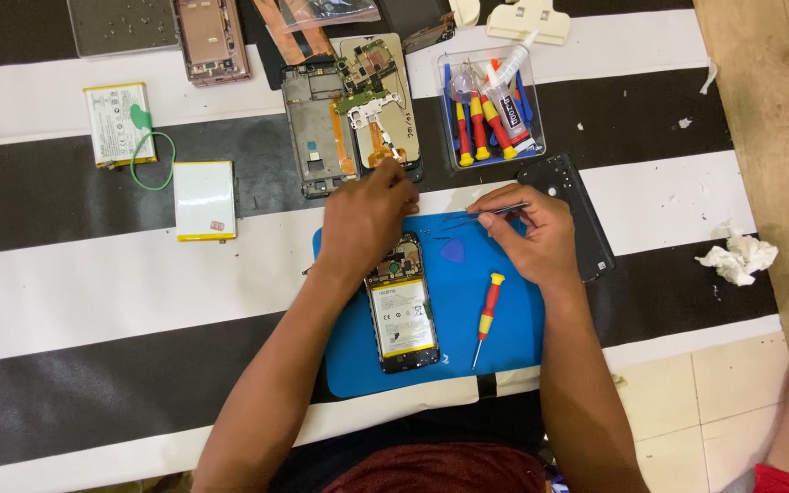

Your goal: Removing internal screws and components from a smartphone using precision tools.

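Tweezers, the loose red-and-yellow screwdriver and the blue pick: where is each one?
tweezers [468,217], head view, on the thin metal arms.
screwdriver [489,309], head view, on its handle.
blue pick [452,251], head view, on its middle.

A clear tool tray sits on the striped cloth. Left of it lie 2 stripped phone frames; further left, 2 loose batteries. Crumpled tissue lies well right.

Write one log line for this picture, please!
left hand: on opened phone | right hand: holds tweezers | screwdriver: on blue mat
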